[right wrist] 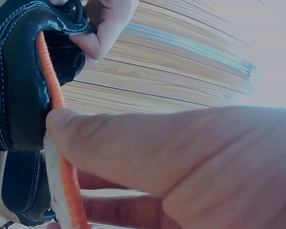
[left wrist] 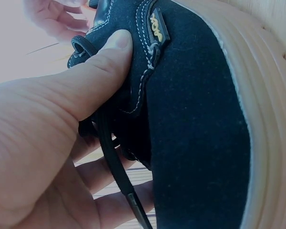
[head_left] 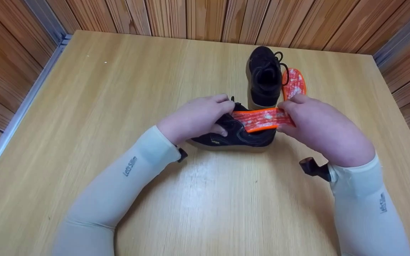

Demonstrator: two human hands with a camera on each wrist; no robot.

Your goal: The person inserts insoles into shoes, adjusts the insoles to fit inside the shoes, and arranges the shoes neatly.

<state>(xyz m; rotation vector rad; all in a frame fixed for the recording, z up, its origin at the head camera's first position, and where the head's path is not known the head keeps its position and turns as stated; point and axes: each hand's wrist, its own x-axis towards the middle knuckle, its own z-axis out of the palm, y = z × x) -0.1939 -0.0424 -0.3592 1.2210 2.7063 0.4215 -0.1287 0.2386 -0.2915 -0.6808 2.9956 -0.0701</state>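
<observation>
A black lace-up shoe with a pale sole lies sideways on the table, toe to the left. My left hand grips it across the lace area; in the left wrist view the thumb presses on the upper near a loose lace. A red-and-white insole with an orange edge slants into the shoe's opening, its front part hidden inside. My right hand pinches the insole's heel end. The right wrist view shows its thumb against the orange edge.
Behind stands a second black shoe, toe away from me, laces hanging to the right. Beside it a second red insole lies on the wooden table, partly covered by my right hand. Wood-plank walls border the table.
</observation>
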